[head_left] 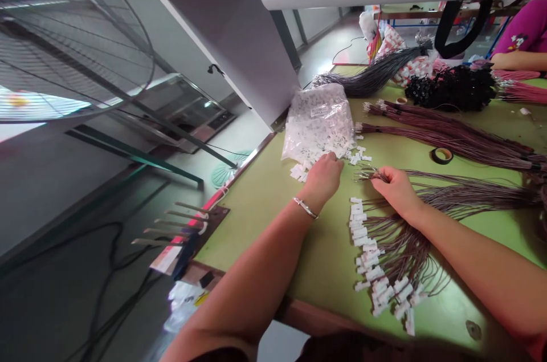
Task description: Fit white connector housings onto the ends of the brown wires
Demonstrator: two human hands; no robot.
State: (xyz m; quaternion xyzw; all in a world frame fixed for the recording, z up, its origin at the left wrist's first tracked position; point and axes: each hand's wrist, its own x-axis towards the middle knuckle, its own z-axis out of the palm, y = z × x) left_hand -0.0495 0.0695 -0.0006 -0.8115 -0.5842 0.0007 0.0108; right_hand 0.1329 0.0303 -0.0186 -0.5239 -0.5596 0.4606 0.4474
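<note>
My left hand (325,177), with a bracelet at the wrist, reaches into the loose white plastic connectors (299,171) at the mouth of a clear plastic bag (317,111). Its fingers are curled and pressed together; what lies between them is hidden. My right hand (397,190) is closed round several thin brown wires (465,186), their bare metal ends poking out to the left. Below it lies a fanned row of brown wires with white connectors (363,231) on their ends.
More bundles of brown wires (436,134) lie behind, near a roll of black tape (441,155). Beyond are grey wires (376,74) and a black heap (453,88). A pronged rack (209,231) sits at the table's left edge. A fan (72,37) stands left; another person's arm (521,60) shows right.
</note>
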